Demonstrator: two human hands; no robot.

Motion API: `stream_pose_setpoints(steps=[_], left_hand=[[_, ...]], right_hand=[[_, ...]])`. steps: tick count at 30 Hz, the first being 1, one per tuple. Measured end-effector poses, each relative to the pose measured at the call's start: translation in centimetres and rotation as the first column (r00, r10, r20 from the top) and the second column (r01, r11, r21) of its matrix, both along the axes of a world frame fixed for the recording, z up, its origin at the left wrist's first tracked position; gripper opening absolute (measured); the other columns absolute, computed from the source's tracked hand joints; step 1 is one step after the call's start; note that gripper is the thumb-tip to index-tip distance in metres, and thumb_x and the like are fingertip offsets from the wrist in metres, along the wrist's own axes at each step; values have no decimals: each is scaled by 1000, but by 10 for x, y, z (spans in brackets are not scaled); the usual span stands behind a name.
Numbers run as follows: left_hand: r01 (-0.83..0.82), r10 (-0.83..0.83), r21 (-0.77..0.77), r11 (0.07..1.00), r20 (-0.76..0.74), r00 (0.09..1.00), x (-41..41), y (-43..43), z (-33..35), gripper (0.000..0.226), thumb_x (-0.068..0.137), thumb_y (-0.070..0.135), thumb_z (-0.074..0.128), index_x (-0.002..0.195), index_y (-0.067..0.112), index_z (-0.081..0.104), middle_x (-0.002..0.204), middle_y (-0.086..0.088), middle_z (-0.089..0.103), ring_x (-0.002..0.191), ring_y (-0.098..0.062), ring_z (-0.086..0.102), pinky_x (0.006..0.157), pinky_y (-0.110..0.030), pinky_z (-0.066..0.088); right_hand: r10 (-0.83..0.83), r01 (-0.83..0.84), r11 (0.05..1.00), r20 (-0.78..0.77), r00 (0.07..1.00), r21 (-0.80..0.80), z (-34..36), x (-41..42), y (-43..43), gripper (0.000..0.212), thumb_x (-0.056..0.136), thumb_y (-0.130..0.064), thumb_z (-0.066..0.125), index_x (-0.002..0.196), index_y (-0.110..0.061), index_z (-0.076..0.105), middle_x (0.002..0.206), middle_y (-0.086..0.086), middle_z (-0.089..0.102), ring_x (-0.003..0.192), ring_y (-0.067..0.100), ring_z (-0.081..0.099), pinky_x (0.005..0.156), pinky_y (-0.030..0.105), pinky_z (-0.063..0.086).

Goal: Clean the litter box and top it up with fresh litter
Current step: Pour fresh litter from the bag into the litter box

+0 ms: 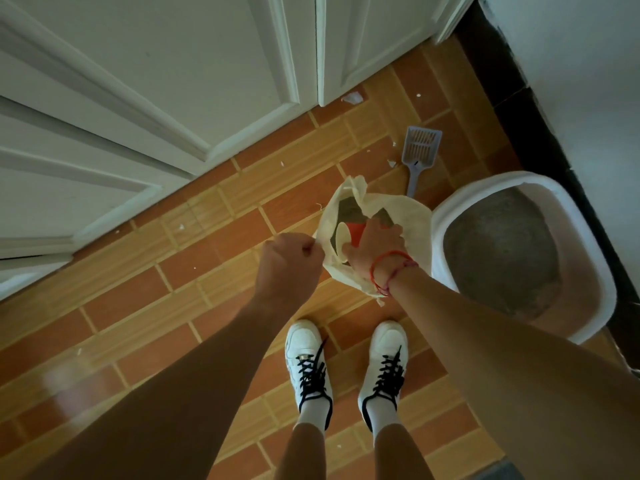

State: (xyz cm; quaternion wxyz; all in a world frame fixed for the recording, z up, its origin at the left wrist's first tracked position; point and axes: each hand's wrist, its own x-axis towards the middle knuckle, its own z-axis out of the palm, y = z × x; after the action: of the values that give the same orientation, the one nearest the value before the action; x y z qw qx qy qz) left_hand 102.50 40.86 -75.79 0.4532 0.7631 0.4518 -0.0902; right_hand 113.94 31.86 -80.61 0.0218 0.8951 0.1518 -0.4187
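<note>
A cream litter bag (408,216) stands open on the tiled floor before my feet. My left hand (291,261) pinches its left rim in a fist. My right hand (377,247), with red cords on the wrist, reaches into the bag's mouth and grips a red cup (356,232) with a pale rim; grey litter shows around it inside. To the right sits the white litter box (602,271), filled with grey litter (502,247). A lavender slotted scoop (419,150) lies on the floor beyond the bag.
White panelled doors (138,81) run along the left and top. A white wall (588,81) with a dark skirting strip bounds the right side behind the box. Small white scraps (352,97) dot the orange tiles. My white shoes (310,362) stand below the bag.
</note>
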Motion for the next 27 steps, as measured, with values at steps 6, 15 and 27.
stream_pose_setpoints(steps=[6,15,27], left_hand=[[8,-8,-13,1000,-4,1000,-1,4,1,26,94,12,56,80,4,77,65,-12,71,57,-31,66,47,-36,49],[-55,54,-51,997,-11,998,2,2,2,22,93,10,58,84,5,78,67,-12,72,61,-32,69,49,-42,52],[-40,39,-14,999,-83,996,18,-2,10,22,94,14,59,91,6,79,72,-7,74,59,-22,70,49,-30,55]], right_hand=[[-14,14,1000,4,1000,-12,-11,-4,1,75,87,-53,57,141,-10,28,135,25,42,123,40,45,101,48,43],[-28,27,998,7,1000,58,13,2,1,67,91,-50,52,141,-12,29,133,23,40,115,37,50,96,46,46],[127,-145,929,74,989,340,84,18,-18,39,94,-37,51,127,-16,48,117,11,51,104,27,53,83,32,44]])
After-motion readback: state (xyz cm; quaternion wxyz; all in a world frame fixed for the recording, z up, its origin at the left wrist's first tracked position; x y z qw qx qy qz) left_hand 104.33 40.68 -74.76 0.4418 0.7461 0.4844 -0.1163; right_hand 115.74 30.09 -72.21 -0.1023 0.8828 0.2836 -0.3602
